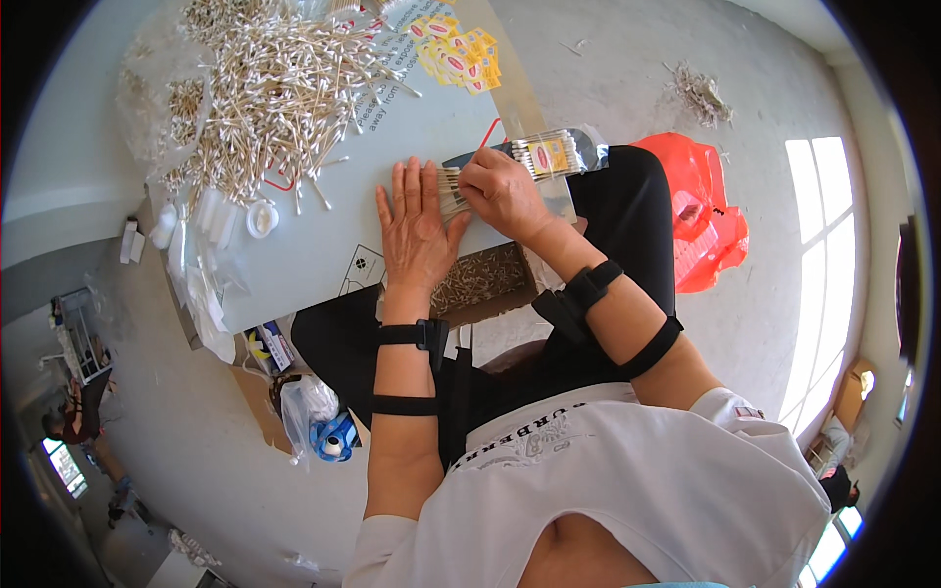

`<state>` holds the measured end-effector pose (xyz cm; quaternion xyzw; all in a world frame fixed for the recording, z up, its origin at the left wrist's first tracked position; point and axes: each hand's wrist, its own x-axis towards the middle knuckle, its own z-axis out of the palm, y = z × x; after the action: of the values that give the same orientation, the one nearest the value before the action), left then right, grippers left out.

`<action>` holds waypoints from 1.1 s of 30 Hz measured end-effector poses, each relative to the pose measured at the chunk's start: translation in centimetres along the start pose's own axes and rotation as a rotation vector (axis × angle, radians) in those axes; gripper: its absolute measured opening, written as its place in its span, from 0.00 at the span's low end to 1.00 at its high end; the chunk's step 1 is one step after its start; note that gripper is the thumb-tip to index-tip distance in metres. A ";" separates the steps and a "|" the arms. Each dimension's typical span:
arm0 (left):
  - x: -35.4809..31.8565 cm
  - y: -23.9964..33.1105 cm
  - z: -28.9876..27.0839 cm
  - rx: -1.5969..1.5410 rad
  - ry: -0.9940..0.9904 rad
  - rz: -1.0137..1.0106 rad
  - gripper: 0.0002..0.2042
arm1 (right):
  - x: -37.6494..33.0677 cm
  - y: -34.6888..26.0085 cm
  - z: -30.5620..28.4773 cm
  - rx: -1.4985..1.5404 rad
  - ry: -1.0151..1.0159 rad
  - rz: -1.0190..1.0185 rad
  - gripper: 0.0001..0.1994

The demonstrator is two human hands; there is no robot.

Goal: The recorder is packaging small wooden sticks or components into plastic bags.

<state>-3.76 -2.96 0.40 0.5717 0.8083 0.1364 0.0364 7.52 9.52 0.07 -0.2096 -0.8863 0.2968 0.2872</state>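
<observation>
My left hand lies flat on the table board, fingers stretched and pointing away from me. Its thumb and index edge border a small row of cotton swabs. Over that row my right hand is closed, fingers curled down onto the swabs; its fingertips are partly hidden. Just beyond the right hand, a clear bag of cotton swabs with a yellow card lies at the table's right edge, on a dark flat strip. A big heap of loose cotton swabs covers the far left of the table.
Yellow printed cards are piled at the far side. A round white container stands by the heap. Below the table edge, a box of swabs sits near my lap. A red plastic bag lies on the right.
</observation>
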 end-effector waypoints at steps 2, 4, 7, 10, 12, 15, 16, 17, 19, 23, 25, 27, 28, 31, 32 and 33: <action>0.0 0.0 0.0 -0.003 0.002 0.001 0.38 | 0.3 0.3 0.1 -0.042 -0.043 0.018 0.02; 0.0 -0.1 0.1 -0.007 0.004 0.002 0.38 | 0.6 0.7 0.1 -0.108 -0.121 -0.063 0.03; 0.0 0.0 0.1 -0.017 0.015 0.006 0.38 | 1.0 0.8 0.1 -0.184 -0.231 -0.043 0.05; 0.0 0.0 0.0 -0.015 0.006 -0.004 0.37 | 1.7 0.8 -0.2 -0.271 -0.314 -0.058 0.06; -0.1 0.0 0.0 -0.019 0.016 0.000 0.37 | 2.1 0.7 -0.5 -0.307 -0.354 -0.062 0.06; -0.1 -0.1 0.0 -0.013 0.026 0.001 0.37 | 2.6 0.7 -1.0 -0.363 -0.425 -0.095 0.06; -0.1 0.0 0.0 -0.015 0.027 0.002 0.37 | 2.7 0.9 -1.1 -0.384 -0.455 -0.121 0.05; 0.0 0.0 0.1 -0.018 0.024 0.005 0.37 | 2.7 1.0 -1.2 -0.386 -0.455 -0.121 0.05; -0.1 -0.1 0.1 -0.021 0.021 0.006 0.37 | 2.7 1.1 -1.3 -0.429 -0.428 -0.193 0.06; -0.1 -0.1 0.3 -0.022 0.035 0.002 0.37 | 2.3 1.1 -1.4 -0.431 -0.381 -0.213 0.05; 0.0 0.0 0.3 -0.027 0.038 0.001 0.37 | 2.1 1.2 -1.3 -0.341 -0.300 -0.237 0.05; -0.1 -0.1 0.3 0.000 0.035 -0.004 0.38 | 1.9 1.0 -1.1 -0.330 -0.272 -0.226 0.04; -0.1 -0.1 0.3 -0.001 0.035 -0.005 0.38 | 1.8 0.9 -1.0 -0.319 -0.242 -0.214 0.03; 0.0 0.0 0.3 -0.003 0.035 -0.008 0.38 | 1.4 0.9 -1.1 -0.274 -0.152 -0.253 0.03; 0.0 0.0 0.3 -0.003 0.033 -0.007 0.38 | 1.2 1.2 -0.8 -0.276 -0.152 -0.253 0.03; 0.1 0.1 0.2 -0.003 0.032 -0.007 0.38 | 1.1 1.6 -0.5 -0.253 -0.145 -0.200 0.03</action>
<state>-3.65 -2.82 0.20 0.5667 0.8104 0.1465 0.0248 7.33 11.49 -0.16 -0.1329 -0.9514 0.1671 0.2221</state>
